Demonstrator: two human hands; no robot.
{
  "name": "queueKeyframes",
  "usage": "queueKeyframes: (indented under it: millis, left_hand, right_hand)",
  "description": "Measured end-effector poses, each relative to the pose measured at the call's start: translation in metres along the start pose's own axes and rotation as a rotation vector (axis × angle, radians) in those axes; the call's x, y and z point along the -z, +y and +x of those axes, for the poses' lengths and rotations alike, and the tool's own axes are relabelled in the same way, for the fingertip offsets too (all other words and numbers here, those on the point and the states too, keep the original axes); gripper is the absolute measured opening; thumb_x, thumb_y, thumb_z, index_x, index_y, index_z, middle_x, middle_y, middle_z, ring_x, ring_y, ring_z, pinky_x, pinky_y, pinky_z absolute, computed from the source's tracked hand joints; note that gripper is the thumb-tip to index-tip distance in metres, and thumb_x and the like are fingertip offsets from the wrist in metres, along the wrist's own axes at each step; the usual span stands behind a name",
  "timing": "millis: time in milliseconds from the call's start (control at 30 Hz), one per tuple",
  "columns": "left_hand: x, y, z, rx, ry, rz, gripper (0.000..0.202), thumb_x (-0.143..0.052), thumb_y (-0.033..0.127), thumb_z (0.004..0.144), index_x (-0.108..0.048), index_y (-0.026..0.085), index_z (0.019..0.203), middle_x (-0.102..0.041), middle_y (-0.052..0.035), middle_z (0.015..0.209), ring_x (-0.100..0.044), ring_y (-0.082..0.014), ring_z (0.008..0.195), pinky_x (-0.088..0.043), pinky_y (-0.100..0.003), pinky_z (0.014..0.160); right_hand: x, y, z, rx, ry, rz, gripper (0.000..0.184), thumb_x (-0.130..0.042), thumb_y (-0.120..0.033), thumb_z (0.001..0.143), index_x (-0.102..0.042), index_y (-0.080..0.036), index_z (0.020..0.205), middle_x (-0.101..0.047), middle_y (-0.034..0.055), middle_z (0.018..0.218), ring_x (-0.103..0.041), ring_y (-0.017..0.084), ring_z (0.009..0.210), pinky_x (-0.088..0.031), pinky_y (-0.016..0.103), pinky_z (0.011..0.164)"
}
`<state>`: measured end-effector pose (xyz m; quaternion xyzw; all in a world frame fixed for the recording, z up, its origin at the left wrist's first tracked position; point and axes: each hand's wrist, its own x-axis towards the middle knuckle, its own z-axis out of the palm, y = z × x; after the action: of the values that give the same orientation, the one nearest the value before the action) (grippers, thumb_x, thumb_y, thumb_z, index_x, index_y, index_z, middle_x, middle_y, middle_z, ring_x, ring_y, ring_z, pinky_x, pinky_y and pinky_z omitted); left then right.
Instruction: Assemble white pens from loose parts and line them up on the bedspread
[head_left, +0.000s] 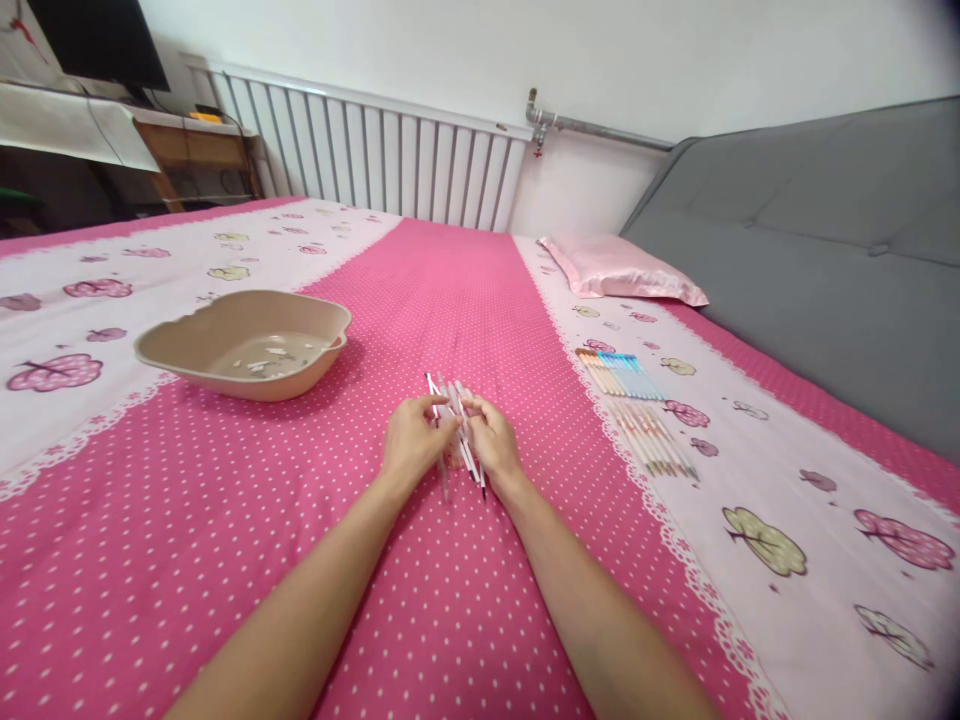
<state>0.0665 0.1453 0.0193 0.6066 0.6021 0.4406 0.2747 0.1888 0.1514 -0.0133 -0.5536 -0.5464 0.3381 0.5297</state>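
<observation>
Two bare forearms reached in from the near edge over the bed (225, 520), whose pink dotted cover ran away toward a white radiator (375, 160). The left hand (411, 443) and the right hand (491, 440) met at the middle of the bed, both closed around one bundle of pens (454, 412) that lay between them, its tips fanning out far and near of the fingers. To the far left sat a beige basin (247, 345) with small scraps in it. To the right, on the pale flowered strip, a row of pens (637, 410) lay side by side. A pink pillow (619, 270) rested farther off by the grey headboard (810, 250).
</observation>
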Motion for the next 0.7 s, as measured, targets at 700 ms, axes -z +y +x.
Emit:
queueKeyframes:
  millis: [700]
  left_hand:
    - [0.001, 0.003, -0.001, -0.003, -0.062, 0.174, 0.031, -0.056, 0.022, 0.064, -0.069, 0.019, 0.092, -0.067, -0.0066, 0.079, -0.061, -0.0206, 0.068, -0.045, -0.031, 0.068]
  right_hand:
    - [0.001, 0.006, 0.002, -0.017, 0.116, -0.047, 0.028, -0.043, -0.008, 0.070, -0.059, -0.020, 0.091, -0.067, 0.0050, 0.096, -0.062, 0.018, 0.091, -0.046, 0.032, 0.084]
